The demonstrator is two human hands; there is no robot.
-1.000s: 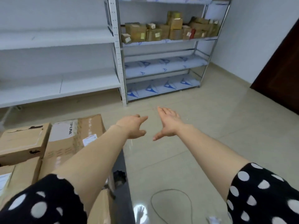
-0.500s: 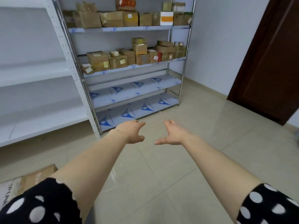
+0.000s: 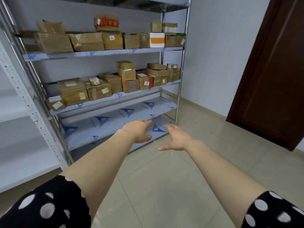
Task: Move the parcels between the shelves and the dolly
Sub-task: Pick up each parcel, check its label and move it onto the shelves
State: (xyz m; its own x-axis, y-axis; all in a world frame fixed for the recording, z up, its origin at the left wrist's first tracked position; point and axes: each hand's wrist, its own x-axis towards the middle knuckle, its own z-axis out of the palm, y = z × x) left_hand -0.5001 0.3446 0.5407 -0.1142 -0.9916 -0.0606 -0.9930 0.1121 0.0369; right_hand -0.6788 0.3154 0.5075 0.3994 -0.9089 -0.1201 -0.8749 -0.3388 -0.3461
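A metal shelf rack (image 3: pixel 180 89) stands ahead. Its upper shelf (image 3: pixel 102 53) and middle shelf (image 3: pixel 115 97) each carry several brown cardboard parcels, such as a large one (image 3: pixel 73 91) at the middle shelf's left and a white box with an orange band (image 3: pixel 157 40) up top. The two lower shelves (image 3: pixel 125 116) are bare, covered in blue-printed film. My left hand (image 3: pixel 139 131) and my right hand (image 3: pixel 176 139) reach forward side by side, fingers apart, holding nothing, in front of the lowest shelves. The dolly is out of view.
A white shelf unit (image 3: pixel 21 112) stands to the left of the rack. A dark brown door (image 3: pixel 271 76) is in the wall on the right. Beige floor tiles (image 3: pixel 164 186) stretch between me and the rack.
The view has swung up and toward the rack, which is now closer. The dolly's boxes have left the view. Both hands stay empty and stretched forward.
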